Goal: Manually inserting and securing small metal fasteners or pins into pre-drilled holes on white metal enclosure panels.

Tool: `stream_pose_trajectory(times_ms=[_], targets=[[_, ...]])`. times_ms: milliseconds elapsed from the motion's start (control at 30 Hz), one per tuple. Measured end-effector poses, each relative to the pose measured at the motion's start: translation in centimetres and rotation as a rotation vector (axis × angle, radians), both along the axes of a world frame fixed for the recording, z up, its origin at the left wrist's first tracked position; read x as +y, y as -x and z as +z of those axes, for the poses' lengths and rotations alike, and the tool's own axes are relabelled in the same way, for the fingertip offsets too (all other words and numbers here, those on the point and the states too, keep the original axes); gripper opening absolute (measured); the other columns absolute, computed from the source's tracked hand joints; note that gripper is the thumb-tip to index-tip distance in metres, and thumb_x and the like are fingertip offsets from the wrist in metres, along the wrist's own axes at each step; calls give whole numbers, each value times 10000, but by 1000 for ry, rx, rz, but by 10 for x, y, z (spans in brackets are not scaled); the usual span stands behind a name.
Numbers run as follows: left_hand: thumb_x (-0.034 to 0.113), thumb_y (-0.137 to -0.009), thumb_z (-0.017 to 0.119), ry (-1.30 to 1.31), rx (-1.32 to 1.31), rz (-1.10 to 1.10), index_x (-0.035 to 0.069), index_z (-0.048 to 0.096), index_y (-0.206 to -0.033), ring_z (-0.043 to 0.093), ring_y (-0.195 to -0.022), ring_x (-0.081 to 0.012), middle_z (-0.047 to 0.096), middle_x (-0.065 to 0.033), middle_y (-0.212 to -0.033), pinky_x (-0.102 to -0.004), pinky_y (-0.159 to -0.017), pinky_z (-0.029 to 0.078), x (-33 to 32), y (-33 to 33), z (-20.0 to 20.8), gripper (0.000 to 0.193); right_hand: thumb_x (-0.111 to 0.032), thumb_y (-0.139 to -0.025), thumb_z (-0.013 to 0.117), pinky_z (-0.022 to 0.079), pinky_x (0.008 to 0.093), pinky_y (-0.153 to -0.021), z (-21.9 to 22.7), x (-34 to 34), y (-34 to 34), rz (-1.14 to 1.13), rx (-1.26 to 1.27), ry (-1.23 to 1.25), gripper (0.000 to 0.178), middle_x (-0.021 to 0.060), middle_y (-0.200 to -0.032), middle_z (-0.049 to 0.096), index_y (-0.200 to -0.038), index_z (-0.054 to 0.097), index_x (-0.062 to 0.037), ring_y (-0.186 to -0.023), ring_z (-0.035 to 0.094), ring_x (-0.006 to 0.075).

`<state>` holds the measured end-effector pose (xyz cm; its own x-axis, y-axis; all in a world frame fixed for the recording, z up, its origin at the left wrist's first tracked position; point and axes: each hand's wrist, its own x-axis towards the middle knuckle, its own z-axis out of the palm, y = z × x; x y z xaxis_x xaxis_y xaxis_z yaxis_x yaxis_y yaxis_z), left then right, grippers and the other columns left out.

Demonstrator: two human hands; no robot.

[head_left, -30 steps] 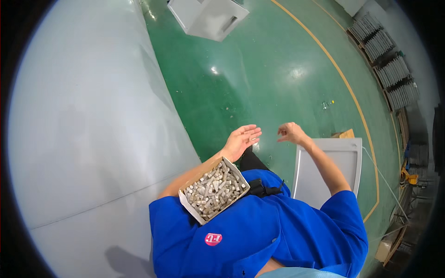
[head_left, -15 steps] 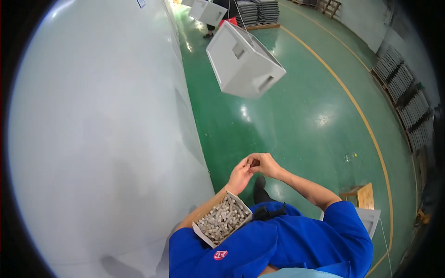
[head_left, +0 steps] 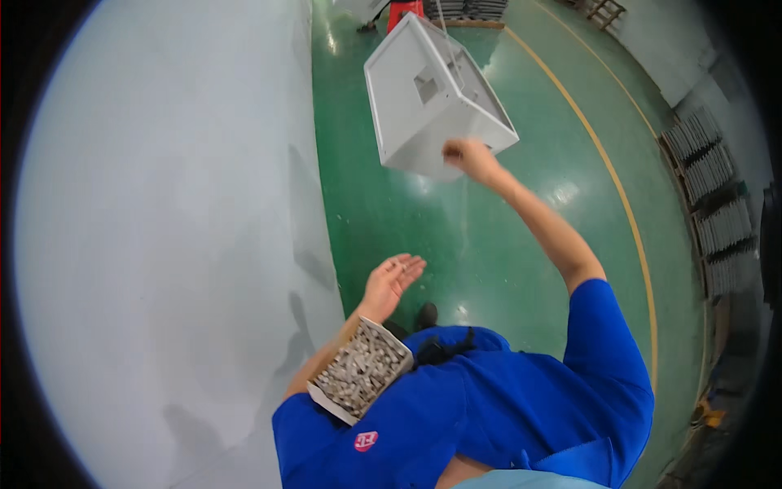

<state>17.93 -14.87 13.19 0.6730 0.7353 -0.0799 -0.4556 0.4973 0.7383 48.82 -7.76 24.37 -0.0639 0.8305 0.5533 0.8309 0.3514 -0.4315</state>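
Observation:
My right hand point(head_left: 472, 157) is stretched forward to the lower panel of a hanging pale grey box-shaped housing point(head_left: 411, 98), its fingers closed together. What they pinch, if anything, is too small and blurred to make out. Nearer to me, my left hand point(head_left: 393, 285) is held palm up with its fingers stretched out. Small pale specks seem to lie on those fingers, but I cannot tell what they are. An open cardboard box point(head_left: 332, 405) rests in the crook of my left arm, full of small whitish-grey plug-like pieces point(head_left: 362, 369).
A smooth white wall point(head_left: 179, 228) runs along my left. Further ahead on the green floor point(head_left: 529, 236) are a person with something red point(head_left: 403, 12) and stacked grey panels point(head_left: 485, 8). More stacks of panels point(head_left: 725, 224) line the right side beyond a yellow line point(head_left: 615, 167).
My hands, together before, have parted. The right one has reached forward and up to the hanging housing; the left has opened palm up. The housing appears slightly closer.

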Motion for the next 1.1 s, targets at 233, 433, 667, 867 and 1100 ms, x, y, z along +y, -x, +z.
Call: stream_pose_trajectory(times_ms=[233, 433, 667, 867, 1100], targets=[[150, -966, 426, 26, 46, 45, -42, 474, -1172, 553, -1104, -284, 549, -194, -1174, -368, -926, 487, -29, 2, -9, 285, -64, -746, 566, 479, 408, -695, 52, 1, -46, -107, -386, -121, 107, 130, -794, 634, -841, 601, -32, -788, 615, 321], [213, -935, 529, -56, 214, 72, 39, 601, -1107, 568, -936, -121, 599, -27, -1006, -275, -811, 473, -24, -8, 11, 256, -8, -719, 540, 486, 416, -681, 82, -12, -94, -327, -560, 0, 119, 155, -767, 628, -824, 593, -27, -764, 619, 340], [210, -918, 562, -49, 227, 34, 41, 612, -1132, 553, -885, -85, 599, -1, -959, -240, -770, 451, -22, -22, 33, 277, -12, -679, 583, 495, 402, -657, 105, -31, -103, -225, -571, 197, 110, 158, -701, 630, -788, 604, -9, -741, 634, 324], [194, -910, 573, -17, 236, 33, 19, 610, -1126, 565, -854, -97, 609, -18, -919, -224, -752, 449, -29, -20, 26, 281, 5, -628, 626, 486, 403, -651, 93, -42, -77, -104, -705, 317, 75, 163, -714, 634, -703, 629, -3, -723, 630, 322], [152, -900, 582, 53, 165, 89, 22, 585, -1069, 605, -855, -131, 631, -52, -937, -255, -736, 497, -27, -24, 37, 213, -99, -634, 718, 506, 398, -667, 106, -48, -40, -200, -1065, 326, 142, 142, -752, 648, -733, 651, -24, -776, 646, 299]])
